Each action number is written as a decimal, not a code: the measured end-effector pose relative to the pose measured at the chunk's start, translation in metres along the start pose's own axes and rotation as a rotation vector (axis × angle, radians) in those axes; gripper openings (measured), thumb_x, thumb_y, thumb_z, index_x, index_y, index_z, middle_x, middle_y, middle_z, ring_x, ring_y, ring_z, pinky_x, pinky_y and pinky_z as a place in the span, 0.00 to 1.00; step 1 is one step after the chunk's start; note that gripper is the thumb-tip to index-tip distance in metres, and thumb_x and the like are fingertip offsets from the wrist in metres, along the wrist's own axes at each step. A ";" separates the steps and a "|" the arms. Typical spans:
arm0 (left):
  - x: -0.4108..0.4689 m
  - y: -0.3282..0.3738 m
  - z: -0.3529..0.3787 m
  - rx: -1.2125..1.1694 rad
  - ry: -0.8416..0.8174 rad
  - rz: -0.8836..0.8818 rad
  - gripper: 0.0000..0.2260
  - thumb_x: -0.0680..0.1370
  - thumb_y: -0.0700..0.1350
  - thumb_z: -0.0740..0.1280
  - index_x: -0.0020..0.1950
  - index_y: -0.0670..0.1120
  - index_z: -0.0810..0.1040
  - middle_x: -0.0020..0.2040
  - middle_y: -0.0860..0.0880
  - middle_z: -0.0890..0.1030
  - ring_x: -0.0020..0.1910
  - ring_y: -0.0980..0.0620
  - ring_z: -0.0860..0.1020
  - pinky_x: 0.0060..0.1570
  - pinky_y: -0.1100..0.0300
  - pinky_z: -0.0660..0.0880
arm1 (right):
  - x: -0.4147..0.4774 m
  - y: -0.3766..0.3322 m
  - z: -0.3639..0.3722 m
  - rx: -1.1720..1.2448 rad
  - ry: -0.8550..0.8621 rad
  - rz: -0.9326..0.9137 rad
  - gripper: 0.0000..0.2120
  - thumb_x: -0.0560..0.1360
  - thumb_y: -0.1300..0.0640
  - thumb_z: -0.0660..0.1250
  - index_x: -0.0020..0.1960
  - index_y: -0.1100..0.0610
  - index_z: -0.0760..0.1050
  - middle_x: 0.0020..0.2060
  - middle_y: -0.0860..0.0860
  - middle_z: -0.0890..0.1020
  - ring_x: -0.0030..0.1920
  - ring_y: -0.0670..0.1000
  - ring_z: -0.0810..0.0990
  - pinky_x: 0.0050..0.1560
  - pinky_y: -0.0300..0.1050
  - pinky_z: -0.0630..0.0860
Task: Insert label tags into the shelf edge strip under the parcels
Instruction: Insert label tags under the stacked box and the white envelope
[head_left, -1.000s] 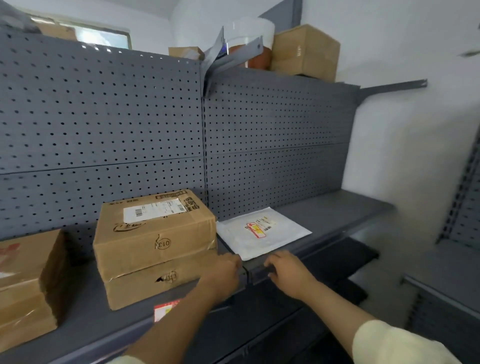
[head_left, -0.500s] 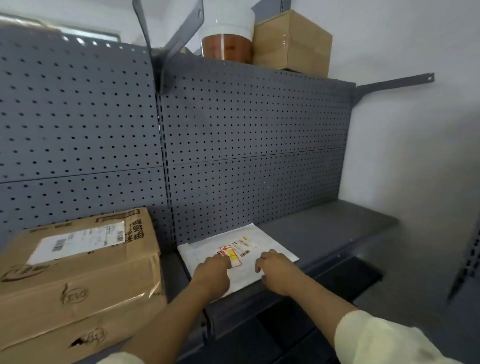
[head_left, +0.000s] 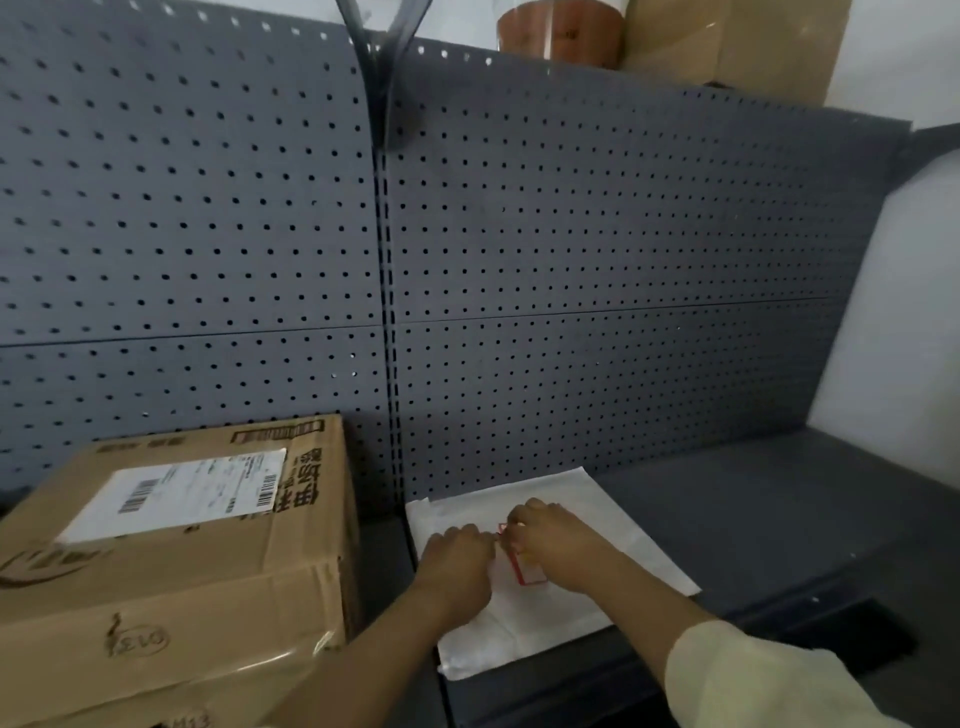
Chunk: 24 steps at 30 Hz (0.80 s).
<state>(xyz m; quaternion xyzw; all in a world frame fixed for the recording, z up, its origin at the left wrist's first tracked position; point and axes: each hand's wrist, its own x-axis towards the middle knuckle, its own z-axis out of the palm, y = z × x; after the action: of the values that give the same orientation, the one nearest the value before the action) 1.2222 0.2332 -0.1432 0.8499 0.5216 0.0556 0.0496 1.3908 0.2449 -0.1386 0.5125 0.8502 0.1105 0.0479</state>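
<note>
A flat white parcel (head_left: 613, 519) lies on the grey shelf (head_left: 779, 519), right of the upright post. Both hands are on top of it. A small red-bordered label tag (head_left: 525, 571) shows between them. My left hand (head_left: 457, 561) has its fingers curled at the tag's left edge. My right hand (head_left: 558, 545) pinches the tag's upper corner, and its fingers cover the tag's right side. The dark shelf edge strip (head_left: 561, 680) runs along the front just below the parcel. A brown cardboard box (head_left: 171, 561) with a white shipping label stands at the left.
A perforated grey back panel (head_left: 597, 234) rises behind the shelf. On top of it sit a brown-and-white tub (head_left: 561, 26) and a cardboard box (head_left: 727, 41). A second box (head_left: 171, 719) lies under the left one. The white wall (head_left: 909, 312) closes the right side.
The view has swung right and closer. Both hands rose from the shelf's front edge onto the white parcel and drew together over the red-bordered tag.
</note>
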 end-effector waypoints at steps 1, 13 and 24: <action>0.003 0.001 0.002 -0.006 -0.005 0.011 0.14 0.79 0.39 0.56 0.63 0.45 0.73 0.61 0.43 0.74 0.58 0.44 0.73 0.58 0.54 0.68 | 0.007 -0.001 -0.001 -0.029 0.009 -0.051 0.18 0.73 0.69 0.64 0.62 0.62 0.74 0.63 0.60 0.75 0.64 0.60 0.71 0.58 0.52 0.67; 0.028 -0.014 0.006 -0.085 -0.083 0.029 0.16 0.80 0.41 0.57 0.66 0.45 0.72 0.64 0.44 0.73 0.61 0.44 0.73 0.60 0.54 0.69 | 0.030 0.014 -0.009 -0.275 -0.128 -0.172 0.18 0.76 0.67 0.63 0.65 0.59 0.72 0.61 0.58 0.77 0.64 0.60 0.69 0.58 0.52 0.66; 0.024 -0.014 0.010 -0.063 -0.118 0.075 0.15 0.80 0.41 0.58 0.67 0.43 0.71 0.65 0.42 0.70 0.62 0.43 0.70 0.60 0.54 0.68 | -0.001 0.025 -0.019 -0.138 -0.453 0.209 0.27 0.71 0.46 0.73 0.65 0.58 0.72 0.63 0.58 0.73 0.65 0.58 0.68 0.62 0.52 0.70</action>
<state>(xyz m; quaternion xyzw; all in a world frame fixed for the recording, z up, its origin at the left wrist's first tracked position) 1.2221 0.2601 -0.1538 0.8687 0.4834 0.0236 0.1050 1.4091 0.2521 -0.1145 0.6048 0.7506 0.0549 0.2604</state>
